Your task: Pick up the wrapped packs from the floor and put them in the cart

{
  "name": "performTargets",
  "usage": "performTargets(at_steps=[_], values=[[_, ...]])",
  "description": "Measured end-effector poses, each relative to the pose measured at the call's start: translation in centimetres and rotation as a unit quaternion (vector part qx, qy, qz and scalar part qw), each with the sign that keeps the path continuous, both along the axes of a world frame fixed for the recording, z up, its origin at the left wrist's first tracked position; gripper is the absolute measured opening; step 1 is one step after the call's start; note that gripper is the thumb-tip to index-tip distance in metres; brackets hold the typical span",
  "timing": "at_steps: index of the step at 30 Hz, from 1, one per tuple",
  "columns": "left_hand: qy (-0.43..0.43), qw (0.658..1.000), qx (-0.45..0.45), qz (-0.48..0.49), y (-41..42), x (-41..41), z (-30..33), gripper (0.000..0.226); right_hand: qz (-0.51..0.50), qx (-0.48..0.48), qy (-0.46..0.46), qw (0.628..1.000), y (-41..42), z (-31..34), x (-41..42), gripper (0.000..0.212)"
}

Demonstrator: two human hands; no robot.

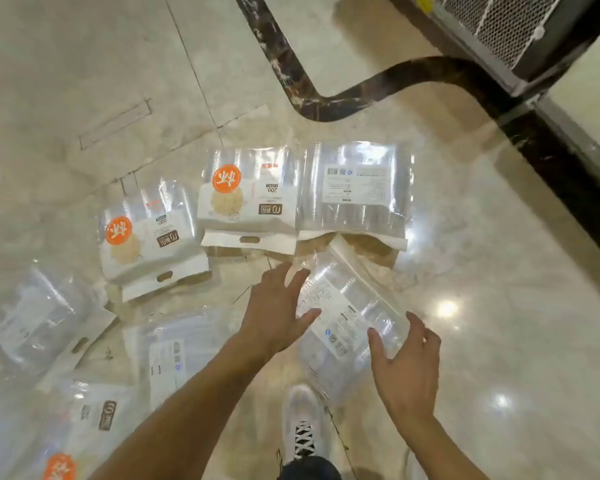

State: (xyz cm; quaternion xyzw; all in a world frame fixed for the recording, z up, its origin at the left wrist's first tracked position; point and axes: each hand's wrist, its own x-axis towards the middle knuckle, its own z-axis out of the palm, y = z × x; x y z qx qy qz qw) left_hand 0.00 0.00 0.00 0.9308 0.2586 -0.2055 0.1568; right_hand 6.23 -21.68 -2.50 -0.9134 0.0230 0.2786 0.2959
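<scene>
Packs, wrapped in clear film, lie scattered on the marble floor [465, 271]; one clear pack [347, 313] sits tilted between both hands above a white shoe [303, 424]. Left hand [274, 310]: grip released, fingers spread at the pack's edge. Right hand [407, 365]: fingers loosely curved against its near side, not clenched.

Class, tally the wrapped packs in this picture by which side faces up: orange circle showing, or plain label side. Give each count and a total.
Orange circle showing: 3 (upper middle pack, left-centre pack, bottom-left pack)
Plain label side: 4 (upper right pack, pack between the hands, far-left pack, lower middle pack)
Total: 7 packs
</scene>
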Motion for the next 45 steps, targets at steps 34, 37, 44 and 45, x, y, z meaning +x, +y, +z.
performTargets(at_steps=[34, 37, 44, 45], values=[[-0.227, 0.948, -0.194, 0.106, -9.6, 14.8, 35.6, 0.120, -0.075, 0.036, -0.097, 0.992, -8.0, 38.4, 14.2, 0.117], [-0.271, 0.935, -0.218, 0.071, -12.3, 18.3, 47.6, 0.117, -0.094, 0.014, -0.158, 0.983, -10.9, 51.4, 16.5, 0.118], [-0.309, 0.907, -0.272, -0.081, -23.2, 23.2, 67.7, 0.117, -0.188, -0.069, -0.238, 0.950, -22.9, 74.6, 16.1, 0.117], [-0.310, 0.903, -0.280, -0.102, -25.7, 23.4, 70.1, 0.118, -0.206, -0.075, -0.248, 0.944, -25.3, 76.7, 15.7, 0.118]])
